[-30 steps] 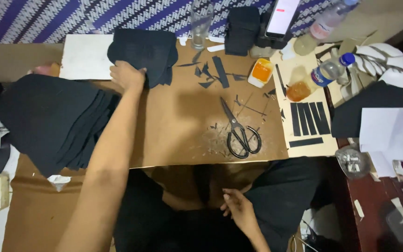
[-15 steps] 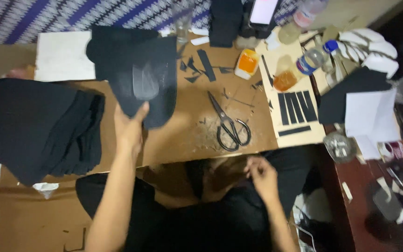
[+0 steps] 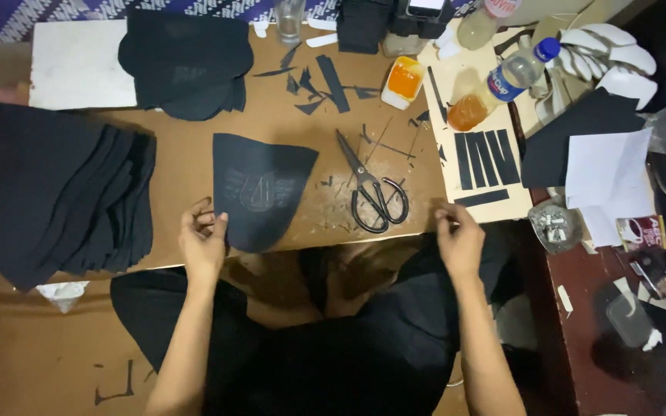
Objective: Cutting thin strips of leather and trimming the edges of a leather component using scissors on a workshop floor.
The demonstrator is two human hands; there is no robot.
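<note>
A black cut piece of fabric, rounded at the bottom with a faint printed mark, lies on the brown work board. My left hand pinches its lower left edge near the board's front. My right hand rests at the board's front right edge, fingers curled, with nothing visible in it. Black scissors lie shut between the two hands, just right of the piece.
A thick stack of black fabric fills the left. More black cut pieces and a white sheet lie at the back. Black strips, scraps, a glue tub and bottles sit to the right.
My left hand has pulled one black piece from the back pile toward me and laid it flat. My right hand rose from my lap to the board's right edge.
</note>
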